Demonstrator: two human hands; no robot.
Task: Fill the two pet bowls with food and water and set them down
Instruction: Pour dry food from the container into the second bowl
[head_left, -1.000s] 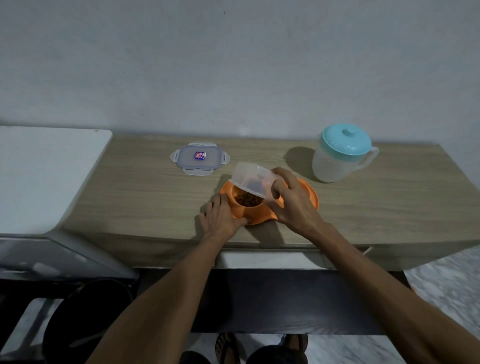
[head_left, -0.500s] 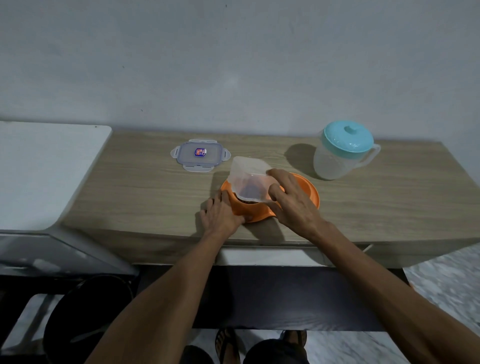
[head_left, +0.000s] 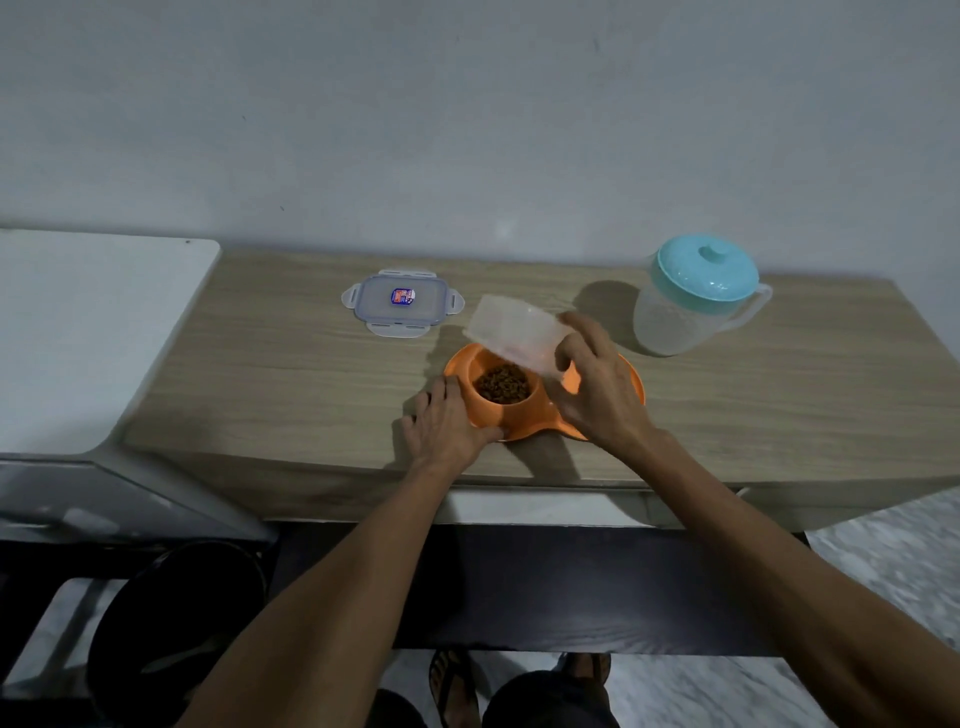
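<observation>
An orange double pet bowl (head_left: 631, 382) sits on the wooden counter (head_left: 291, 395). Its left cup holds brown kibble (head_left: 503, 383); the right cup is hidden under my right hand. My right hand (head_left: 597, 387) grips a clear plastic food container (head_left: 514, 332), tilted above the bowl and looking empty. My left hand (head_left: 447, 423) rests against the bowl's left side, thumb along its front rim. A clear water pitcher (head_left: 691, 301) with a teal lid stands at the back right.
The container's clear lid (head_left: 400, 304) lies flat behind the bowl to the left. A white appliance top (head_left: 88, 332) adjoins the counter on the left. A dark round bin (head_left: 176, 618) stands on the floor below it.
The container was tipped low over the left cup; now my right hand has lifted it up and back, uncovering the kibble. My left hand has stayed at the bowl.
</observation>
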